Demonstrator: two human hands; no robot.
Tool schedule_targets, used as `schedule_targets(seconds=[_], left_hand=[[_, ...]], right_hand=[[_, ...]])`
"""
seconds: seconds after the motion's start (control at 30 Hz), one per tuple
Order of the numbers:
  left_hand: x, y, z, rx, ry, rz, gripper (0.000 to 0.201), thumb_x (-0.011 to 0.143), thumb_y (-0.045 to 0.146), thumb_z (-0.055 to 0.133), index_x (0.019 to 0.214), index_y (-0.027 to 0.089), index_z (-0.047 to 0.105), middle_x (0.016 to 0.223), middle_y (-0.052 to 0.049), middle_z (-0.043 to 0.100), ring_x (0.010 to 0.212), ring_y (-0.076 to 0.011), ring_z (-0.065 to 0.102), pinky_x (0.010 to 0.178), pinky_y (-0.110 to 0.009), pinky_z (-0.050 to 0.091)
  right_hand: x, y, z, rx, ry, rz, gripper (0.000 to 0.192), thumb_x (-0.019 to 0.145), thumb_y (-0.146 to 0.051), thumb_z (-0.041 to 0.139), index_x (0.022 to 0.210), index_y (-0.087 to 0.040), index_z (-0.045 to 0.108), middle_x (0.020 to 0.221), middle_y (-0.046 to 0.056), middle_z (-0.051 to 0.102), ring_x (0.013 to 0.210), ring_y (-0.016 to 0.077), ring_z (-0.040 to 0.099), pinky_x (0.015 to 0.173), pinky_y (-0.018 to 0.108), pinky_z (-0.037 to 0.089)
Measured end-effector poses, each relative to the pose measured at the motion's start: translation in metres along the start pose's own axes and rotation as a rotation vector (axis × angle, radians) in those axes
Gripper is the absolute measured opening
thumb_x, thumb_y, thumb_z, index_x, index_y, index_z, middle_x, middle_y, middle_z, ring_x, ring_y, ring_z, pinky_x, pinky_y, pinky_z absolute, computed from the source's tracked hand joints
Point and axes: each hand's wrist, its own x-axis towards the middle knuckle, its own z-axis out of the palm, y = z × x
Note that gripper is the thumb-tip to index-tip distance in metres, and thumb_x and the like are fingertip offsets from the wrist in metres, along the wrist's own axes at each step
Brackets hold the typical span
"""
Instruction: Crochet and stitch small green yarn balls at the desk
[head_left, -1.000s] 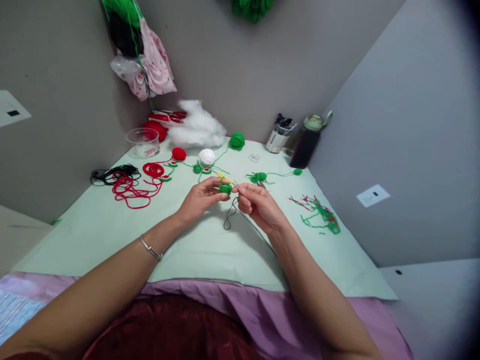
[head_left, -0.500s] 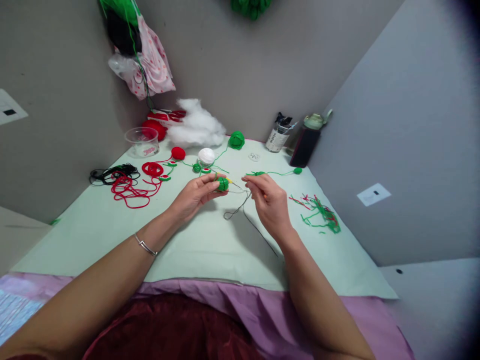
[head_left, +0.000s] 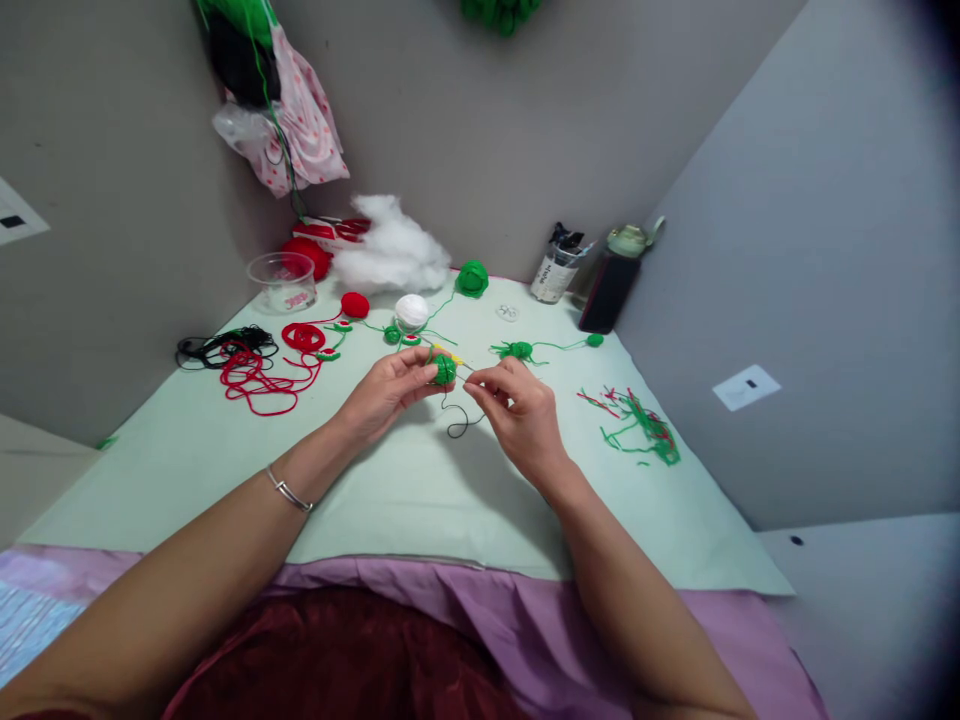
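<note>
Head view, left hand [head_left: 390, 388] pinching green crochet ball [head_left: 444, 370], right hand [head_left: 517, 410] pinching black thread [head_left: 457, 428]

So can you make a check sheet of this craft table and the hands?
Surface: pale green table cover, purple cloth at near edge.
Job's things: small green crochet ball; black thread hanging below it.
Clutter: red yarn, white ball, white stuffing, yarn scraps, plastic cup, bottle.
Grips: left hand pinches the ball; right hand pinches the thread.
Cables: black cord.
Surroundings: grey walls, hanging bag.
</note>
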Motion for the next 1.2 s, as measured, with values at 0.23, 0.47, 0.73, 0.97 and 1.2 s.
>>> schedule_targets(seconds=[0.23, 0.47, 0.73, 0.97, 1.2], left_hand=[[-0.001, 0.001, 0.002, 0.015, 0.008, -0.001, 0.026, 0.081, 0.029, 0.078, 0.103, 0.016, 0.074, 0.101, -0.005, 0.072, 0.093, -0.0175, 0.066, 0.1, -0.04, 0.051], [0.0, 0.001, 0.003, 0.019, 0.013, -0.005, 0.024, 0.08, 0.03, 0.08, 0.099, 0.016, 0.073, 0.098, -0.005, 0.071, 0.09, -0.0169, 0.065, 0.098, -0.039, 0.051], [0.0, 0.0, 0.002, 0.018, -0.005, -0.005, 0.025, 0.081, 0.03, 0.079, 0.101, 0.015, 0.073, 0.1, -0.005, 0.071, 0.091, -0.0172, 0.066, 0.098, -0.038, 0.052], [-0.002, 0.002, 0.004, -0.06, -0.038, -0.049, 0.021, 0.083, 0.027, 0.078, 0.099, 0.016, 0.072, 0.101, -0.004, 0.071, 0.094, -0.0169, 0.067, 0.1, -0.037, 0.052], [-0.003, 0.002, 0.006, -0.065, -0.039, -0.067, 0.021, 0.082, 0.027, 0.078, 0.098, 0.015, 0.071, 0.104, -0.005, 0.071, 0.096, -0.018, 0.067, 0.102, -0.039, 0.051]], right_hand=[[-0.001, 0.0, 0.003, -0.041, -0.066, 0.042, 0.011, 0.095, -0.021, 0.061, 0.087, -0.021, 0.069, 0.076, 0.002, 0.058, 0.067, 0.0138, 0.053, 0.065, 0.027, 0.041], [-0.002, 0.001, 0.003, -0.024, -0.08, 0.041, 0.012, 0.096, -0.021, 0.06, 0.086, -0.02, 0.068, 0.076, 0.002, 0.057, 0.068, 0.0138, 0.053, 0.065, 0.027, 0.039], [-0.002, 0.0, 0.005, -0.038, -0.07, 0.048, 0.013, 0.095, -0.02, 0.06, 0.085, -0.02, 0.067, 0.075, 0.002, 0.057, 0.068, 0.0137, 0.052, 0.065, 0.027, 0.039], [-0.003, 0.001, 0.01, 0.12, -0.099, 0.151, 0.012, 0.096, -0.023, 0.058, 0.085, -0.021, 0.062, 0.08, 0.002, 0.061, 0.068, 0.0141, 0.051, 0.066, 0.028, 0.039], [-0.002, 0.002, 0.011, 0.17, -0.087, 0.18, 0.015, 0.094, -0.028, 0.061, 0.08, -0.021, 0.062, 0.076, 0.002, 0.059, 0.068, 0.0148, 0.05, 0.067, 0.029, 0.039]])
